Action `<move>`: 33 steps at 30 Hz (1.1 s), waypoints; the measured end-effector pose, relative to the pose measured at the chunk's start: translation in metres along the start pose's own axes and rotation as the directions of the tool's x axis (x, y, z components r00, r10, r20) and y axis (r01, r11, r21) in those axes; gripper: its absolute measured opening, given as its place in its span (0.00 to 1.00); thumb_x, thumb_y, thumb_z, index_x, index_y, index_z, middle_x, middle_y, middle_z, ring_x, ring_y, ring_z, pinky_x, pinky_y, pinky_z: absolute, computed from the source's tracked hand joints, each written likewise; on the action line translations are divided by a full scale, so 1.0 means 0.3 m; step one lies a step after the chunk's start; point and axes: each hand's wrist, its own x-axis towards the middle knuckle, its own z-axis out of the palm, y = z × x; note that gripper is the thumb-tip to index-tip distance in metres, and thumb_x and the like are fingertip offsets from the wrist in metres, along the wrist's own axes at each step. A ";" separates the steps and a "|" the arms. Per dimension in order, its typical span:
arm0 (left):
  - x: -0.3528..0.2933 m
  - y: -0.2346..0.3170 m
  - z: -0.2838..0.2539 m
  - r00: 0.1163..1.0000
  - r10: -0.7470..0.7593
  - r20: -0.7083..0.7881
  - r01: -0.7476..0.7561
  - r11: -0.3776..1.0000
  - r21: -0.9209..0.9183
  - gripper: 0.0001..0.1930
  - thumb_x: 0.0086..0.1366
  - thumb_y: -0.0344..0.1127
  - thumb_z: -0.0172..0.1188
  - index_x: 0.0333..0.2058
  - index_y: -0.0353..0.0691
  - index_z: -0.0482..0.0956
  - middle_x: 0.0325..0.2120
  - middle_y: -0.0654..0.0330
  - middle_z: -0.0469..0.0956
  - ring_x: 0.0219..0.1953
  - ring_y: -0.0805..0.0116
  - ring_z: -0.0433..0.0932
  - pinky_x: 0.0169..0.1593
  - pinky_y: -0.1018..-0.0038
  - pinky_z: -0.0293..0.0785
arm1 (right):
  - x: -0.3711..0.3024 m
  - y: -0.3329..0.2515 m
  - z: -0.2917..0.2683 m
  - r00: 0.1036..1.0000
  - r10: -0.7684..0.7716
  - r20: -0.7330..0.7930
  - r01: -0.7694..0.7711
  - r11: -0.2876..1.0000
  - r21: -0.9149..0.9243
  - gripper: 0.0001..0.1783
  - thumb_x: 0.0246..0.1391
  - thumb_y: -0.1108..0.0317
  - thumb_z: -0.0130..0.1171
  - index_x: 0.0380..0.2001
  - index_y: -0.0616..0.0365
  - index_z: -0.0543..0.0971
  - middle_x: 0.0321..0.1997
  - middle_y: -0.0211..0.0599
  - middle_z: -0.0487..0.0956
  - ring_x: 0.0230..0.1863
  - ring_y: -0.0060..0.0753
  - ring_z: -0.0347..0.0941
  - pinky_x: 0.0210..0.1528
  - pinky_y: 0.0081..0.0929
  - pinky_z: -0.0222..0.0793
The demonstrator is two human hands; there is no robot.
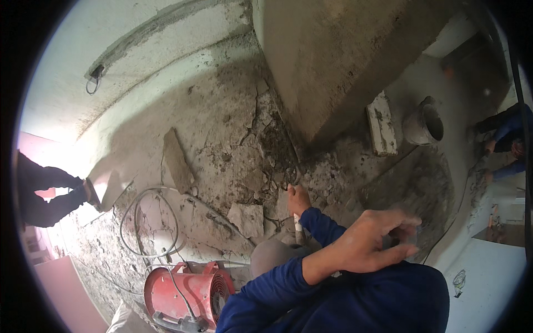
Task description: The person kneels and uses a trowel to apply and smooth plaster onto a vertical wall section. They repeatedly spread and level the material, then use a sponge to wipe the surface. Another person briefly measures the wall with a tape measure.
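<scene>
In front of my body, my left hand (377, 240) reaches across to the right, its fingers curled toward the thumb. Something small, greyish and blurred shows at the fingertips; I cannot make out what it is. Farther off and lower, my right hand (299, 200) is closed round a pale rod-like handle (298, 228), whose lower part shows below the fist near my grey-clad knee (275, 255). What the far end of the handle carries cannot be told. Around the fist lies broken concrete floor (252, 177), with a loose flat chunk (246, 220) to its left.
A red portable blower (180, 294) stands at lower left beside a looped cable (149, 222). A long slab piece (176, 161) lies farther up. Beyond the wall corner (311, 83) are a pale block (382, 125) and a bucket (425, 125). People stand at left (55, 186) and right (508, 136).
</scene>
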 end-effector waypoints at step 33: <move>0.023 -0.076 0.025 0.987 -0.141 0.082 0.138 0.990 0.036 0.23 0.58 0.37 0.69 0.50 0.32 0.75 0.36 0.51 0.81 0.35 0.59 0.83 0.32 0.70 0.78 | -0.107 0.135 -0.087 0.995 -0.033 0.095 0.044 0.991 -0.124 0.32 0.68 0.48 0.39 0.46 0.75 0.68 0.35 0.67 0.77 0.23 0.55 0.78 0.34 0.45 0.77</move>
